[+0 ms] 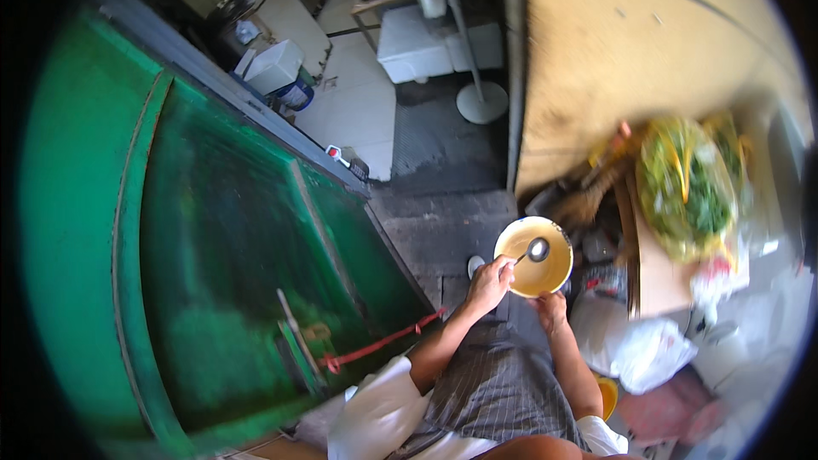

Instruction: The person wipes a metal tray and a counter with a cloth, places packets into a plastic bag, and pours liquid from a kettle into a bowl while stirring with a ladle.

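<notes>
A round yellow bowl [550, 275] with a pale, dark-flecked rim is held in front of my apron [494, 383]. My right hand [550, 307] grips its near edge, with the fingers partly hidden beneath it. A metal spoon [538, 249] lies over the bowl's inside, its round head near the far part. Closed fingers of my left hand [492, 283] hold the spoon's handle at the bowl's left rim. Whether this hand also touches the rim, I cannot tell. No food can be made out in the bowl.
A green metal door [230, 230] with a red strap [383, 342] stands at left. Beyond the doorway are a white standing fan [482, 103] and a white foam box [417, 43]. At right, a bag of greens [694, 196] sits on cardboard [663, 277], above white plastic bags [652, 353].
</notes>
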A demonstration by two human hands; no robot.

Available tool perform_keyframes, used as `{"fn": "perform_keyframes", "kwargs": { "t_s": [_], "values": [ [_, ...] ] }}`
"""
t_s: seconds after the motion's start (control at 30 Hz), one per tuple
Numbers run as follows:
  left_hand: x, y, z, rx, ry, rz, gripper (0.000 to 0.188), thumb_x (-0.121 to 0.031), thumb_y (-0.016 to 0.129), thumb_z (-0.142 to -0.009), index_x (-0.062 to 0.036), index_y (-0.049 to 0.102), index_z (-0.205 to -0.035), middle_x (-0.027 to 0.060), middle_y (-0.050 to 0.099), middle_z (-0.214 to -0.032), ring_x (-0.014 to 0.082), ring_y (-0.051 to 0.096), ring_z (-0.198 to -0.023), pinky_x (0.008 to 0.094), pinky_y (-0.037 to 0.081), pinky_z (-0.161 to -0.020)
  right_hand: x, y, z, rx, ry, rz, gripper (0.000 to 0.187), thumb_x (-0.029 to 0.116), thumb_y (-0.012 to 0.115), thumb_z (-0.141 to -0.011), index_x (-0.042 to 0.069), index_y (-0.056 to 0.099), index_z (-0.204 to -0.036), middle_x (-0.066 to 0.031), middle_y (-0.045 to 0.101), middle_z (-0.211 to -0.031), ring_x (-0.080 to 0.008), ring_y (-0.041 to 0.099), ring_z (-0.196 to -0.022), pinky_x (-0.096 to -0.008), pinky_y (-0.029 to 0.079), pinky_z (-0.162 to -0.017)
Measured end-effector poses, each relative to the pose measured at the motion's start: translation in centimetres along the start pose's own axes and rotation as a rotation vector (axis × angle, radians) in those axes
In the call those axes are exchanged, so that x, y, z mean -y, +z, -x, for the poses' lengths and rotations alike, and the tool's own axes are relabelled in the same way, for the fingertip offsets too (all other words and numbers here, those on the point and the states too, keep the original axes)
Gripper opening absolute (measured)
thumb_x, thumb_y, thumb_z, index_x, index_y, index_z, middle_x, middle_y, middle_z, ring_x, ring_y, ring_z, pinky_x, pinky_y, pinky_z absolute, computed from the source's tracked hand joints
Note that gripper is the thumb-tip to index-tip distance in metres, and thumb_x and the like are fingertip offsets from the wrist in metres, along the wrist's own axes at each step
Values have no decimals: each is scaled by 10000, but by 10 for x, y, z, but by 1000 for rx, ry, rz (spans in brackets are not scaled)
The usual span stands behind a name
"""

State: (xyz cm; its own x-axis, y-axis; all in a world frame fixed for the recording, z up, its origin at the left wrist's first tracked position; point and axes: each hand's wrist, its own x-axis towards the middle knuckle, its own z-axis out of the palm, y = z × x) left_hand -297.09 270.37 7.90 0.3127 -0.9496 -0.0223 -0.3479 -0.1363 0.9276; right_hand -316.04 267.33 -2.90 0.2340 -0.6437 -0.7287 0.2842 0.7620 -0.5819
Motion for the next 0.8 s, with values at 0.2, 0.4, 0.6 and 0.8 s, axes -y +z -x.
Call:
{"fn": "perform_keyframes", "kwargs": {
  "t_s": [0.2, 0.4, 0.6, 0.8],
  "values": [
    [37, -131, -129, -276, 32, -203, 161, -157, 499, -915, -28, 553, -995, 112, 633, -676, 202, 629, -552, 331, 490, -512, 51, 200, -126, 203, 28, 86, 265, 10, 462, -861, 3, 518, -1120, -130, 602, -1046, -244, 604, -922, -365, 522, -772],
    [56, -218, -200, -559, -247, 166, 190, -151, 498, -928, 4, 483, -1037, 106, 651, -794, 158, 641, -639, 280, 504, -571, 73, 397, -183, 311, 116, 134, 241, -21, 438, -840, -27, 529, -1063, -150, 616, -995, -251, 622, -848, -347, 543, -681],
    [141, -301, -325, -651, -303, 53, 228, -138, 516, -921, 22, 450, -1069, 121, 647, -840, 168, 652, -712, 271, 504, -616, 79, 561, -283, 377, 184, 86, 236, -24, 462, -809, -34, 544, -1030, -158, 622, -903, -250, 622, -718, -324, 537, -590],
    [158, -455, -474, -393, -229, -133, 402, -138, 597, -860, -15, 420, -1199, 185, 614, -1006, 245, 635, -897, 355, 494, -716, 124, 765, -376, 563, 266, 148, 247, -22, 471, -778, 8, 526, -1017, -97, 593, -857, -224, 619, -706, -326, 526, -581]
  ]
}}
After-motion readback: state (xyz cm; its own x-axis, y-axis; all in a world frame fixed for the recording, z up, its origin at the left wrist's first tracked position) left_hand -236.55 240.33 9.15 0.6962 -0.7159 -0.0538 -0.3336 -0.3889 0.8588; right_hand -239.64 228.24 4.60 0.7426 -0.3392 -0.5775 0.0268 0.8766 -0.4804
